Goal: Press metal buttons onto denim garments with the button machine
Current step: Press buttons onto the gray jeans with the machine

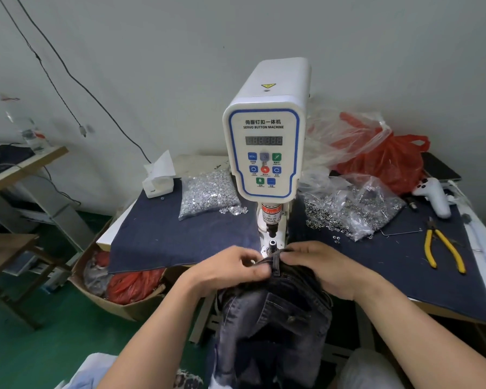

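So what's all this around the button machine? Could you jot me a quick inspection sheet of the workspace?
Surface: table covered in dark blue denim cloth.
Job's things: white servo button machine; dark denim garment at its die; bag of silver buttons; bag of metal rings.
Clutter: yellow pliers, tissue box, red plastic bag, white controller.
Grippers: left hand and right hand both grip the waistband.
Cables: black wires on the wall.
Surroundings: cardboard box on green floor.

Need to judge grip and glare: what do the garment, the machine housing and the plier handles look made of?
Garment: dark faded denim, matte, visible seams and stitching.
Machine housing: white, smooth and glossy, probably moulded plastic or painted metal.
Plier handles: yellow coating, likely rubber or plastic.
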